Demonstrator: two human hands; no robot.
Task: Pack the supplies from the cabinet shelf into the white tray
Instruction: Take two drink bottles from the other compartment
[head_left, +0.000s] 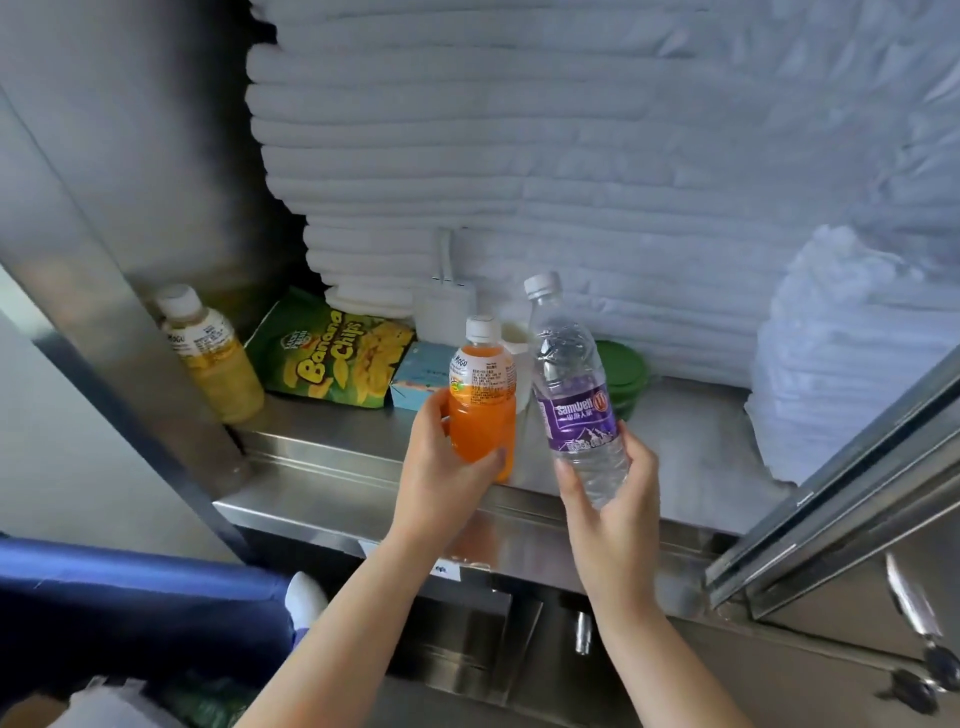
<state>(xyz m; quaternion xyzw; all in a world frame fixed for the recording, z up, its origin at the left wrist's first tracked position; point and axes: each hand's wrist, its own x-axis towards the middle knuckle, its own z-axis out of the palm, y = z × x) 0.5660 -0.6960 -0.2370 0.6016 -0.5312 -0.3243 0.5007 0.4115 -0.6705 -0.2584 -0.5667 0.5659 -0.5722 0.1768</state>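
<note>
My left hand (441, 467) grips an orange juice bottle (483, 400) with a white cap, held over the front edge of the steel cabinet shelf (332, 447). A clear water bottle (574, 395) with a purple label is in my right hand (608, 499), just right of the juice, tilted slightly left. On the shelf behind lie a yellow juice bottle (213, 353) at far left, a green banana chips bag (332, 358), a small light-blue box (418, 379), a white cup (514, 338) and a green lidded container (623, 374). The white tray is out of view.
Stacked white folded towels (519, 156) fill the cabinet's back. A white plastic-wrapped bundle (841, 353) sits at the right. An open steel door (857, 499) juts out at the right; a steel post (119, 322) stands left. A blue cushioned edge (130, 587) lies lower left.
</note>
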